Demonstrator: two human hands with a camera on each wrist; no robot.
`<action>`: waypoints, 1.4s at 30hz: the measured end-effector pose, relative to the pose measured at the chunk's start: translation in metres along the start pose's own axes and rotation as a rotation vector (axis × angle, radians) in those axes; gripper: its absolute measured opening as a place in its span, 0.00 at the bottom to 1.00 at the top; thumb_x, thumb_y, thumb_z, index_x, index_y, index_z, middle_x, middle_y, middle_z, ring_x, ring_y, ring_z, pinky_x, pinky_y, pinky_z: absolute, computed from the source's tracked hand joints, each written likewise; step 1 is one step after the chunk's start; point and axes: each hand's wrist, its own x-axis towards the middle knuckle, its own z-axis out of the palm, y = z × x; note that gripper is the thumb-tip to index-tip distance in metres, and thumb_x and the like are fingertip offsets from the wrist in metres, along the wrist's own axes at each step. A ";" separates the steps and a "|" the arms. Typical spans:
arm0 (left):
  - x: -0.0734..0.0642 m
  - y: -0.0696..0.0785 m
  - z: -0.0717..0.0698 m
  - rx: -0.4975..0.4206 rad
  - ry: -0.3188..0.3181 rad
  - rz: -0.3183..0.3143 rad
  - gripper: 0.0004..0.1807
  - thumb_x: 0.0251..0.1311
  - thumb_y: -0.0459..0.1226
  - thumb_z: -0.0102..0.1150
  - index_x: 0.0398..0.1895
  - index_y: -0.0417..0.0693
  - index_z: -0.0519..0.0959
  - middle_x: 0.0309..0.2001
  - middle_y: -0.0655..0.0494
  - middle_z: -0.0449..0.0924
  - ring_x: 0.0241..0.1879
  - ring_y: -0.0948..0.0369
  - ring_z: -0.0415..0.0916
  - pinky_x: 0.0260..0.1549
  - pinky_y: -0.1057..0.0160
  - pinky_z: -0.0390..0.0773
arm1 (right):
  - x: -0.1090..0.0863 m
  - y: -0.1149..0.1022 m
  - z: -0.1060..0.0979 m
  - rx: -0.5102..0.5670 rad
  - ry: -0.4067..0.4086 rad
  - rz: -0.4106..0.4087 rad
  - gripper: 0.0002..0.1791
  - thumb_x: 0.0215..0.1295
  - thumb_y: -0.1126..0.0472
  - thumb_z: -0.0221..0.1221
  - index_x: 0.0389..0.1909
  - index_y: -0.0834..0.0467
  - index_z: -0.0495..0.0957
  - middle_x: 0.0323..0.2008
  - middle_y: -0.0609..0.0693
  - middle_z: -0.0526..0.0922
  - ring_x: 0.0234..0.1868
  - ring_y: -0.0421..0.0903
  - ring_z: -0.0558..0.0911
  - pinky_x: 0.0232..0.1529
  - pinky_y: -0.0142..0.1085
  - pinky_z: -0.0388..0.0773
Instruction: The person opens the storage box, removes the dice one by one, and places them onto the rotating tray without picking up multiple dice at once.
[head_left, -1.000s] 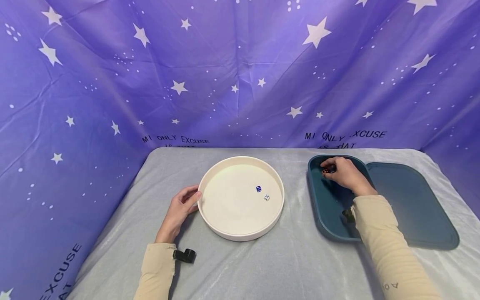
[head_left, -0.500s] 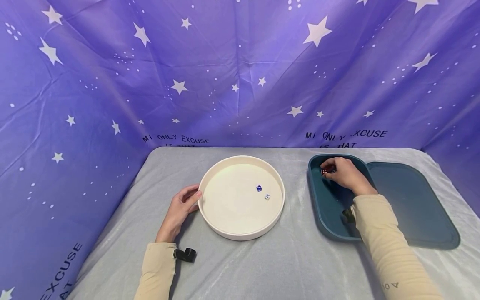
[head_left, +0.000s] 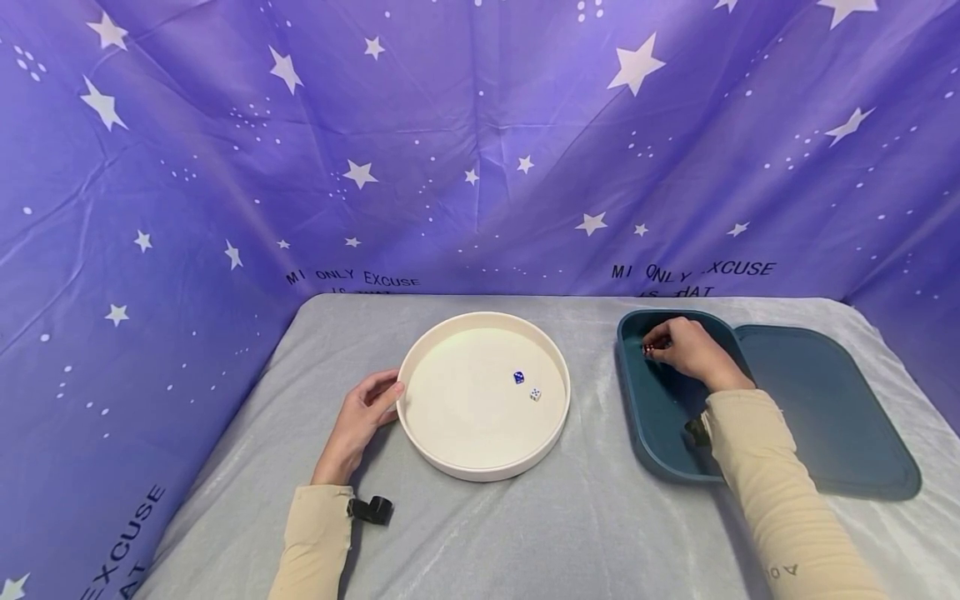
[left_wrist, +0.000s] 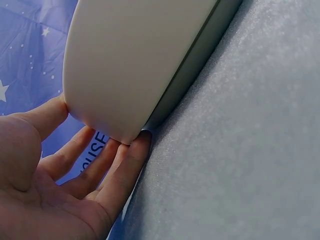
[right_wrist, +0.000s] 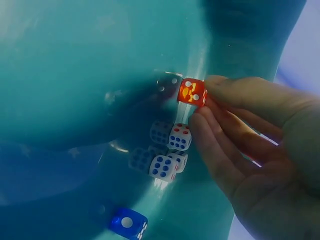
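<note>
In the head view, the left hand [head_left: 357, 427] holds the left side of a round cream tray [head_left: 483, 475]; in the left wrist view its thumb is at the rim and its fingertips are at the lower edge. A blue die [head_left: 518, 377] and a white die [head_left: 535, 394] lie inside the tray. The right hand [head_left: 693, 352] reaches into a dark teal box [head_left: 637, 425] and pinches a red translucent die [right_wrist: 192, 92] at its fingertips. Below that die, in the right wrist view, sit several white dice [right_wrist: 163, 168] and another blue die [right_wrist: 129, 223].
A flat teal lid [head_left: 825, 408] lies right of the box, against its side. Grey cloth [head_left: 450, 542] covers the table. Behind hangs a purple curtain [head_left: 465, 100] with white stars. The box's glossy wall mirrors the dice.
The right hand has shifted very slightly down inside the box, and the red die at its fingertips sits a little lower. The left hand and the tray stay put.
</note>
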 end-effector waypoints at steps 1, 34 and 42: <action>0.000 0.000 0.000 -0.002 0.000 -0.001 0.27 0.68 0.43 0.61 0.66 0.40 0.71 0.62 0.41 0.72 0.53 0.57 0.76 0.47 0.66 0.84 | 0.000 0.000 0.000 0.003 -0.001 0.002 0.10 0.62 0.71 0.64 0.42 0.71 0.83 0.36 0.61 0.86 0.37 0.54 0.84 0.37 0.46 0.82; -0.001 -0.001 0.000 0.003 -0.005 -0.004 0.28 0.68 0.43 0.61 0.67 0.40 0.70 0.63 0.40 0.71 0.54 0.55 0.76 0.48 0.65 0.84 | -0.008 -0.015 -0.011 -0.014 0.037 -0.074 0.08 0.62 0.71 0.64 0.41 0.68 0.84 0.34 0.57 0.87 0.37 0.52 0.84 0.38 0.45 0.82; 0.001 0.000 0.000 0.021 -0.003 -0.002 0.29 0.68 0.45 0.61 0.67 0.40 0.70 0.63 0.41 0.71 0.56 0.54 0.75 0.48 0.65 0.84 | -0.012 -0.038 -0.018 -0.003 0.084 -0.114 0.11 0.64 0.70 0.63 0.45 0.70 0.83 0.39 0.62 0.86 0.39 0.55 0.84 0.40 0.48 0.83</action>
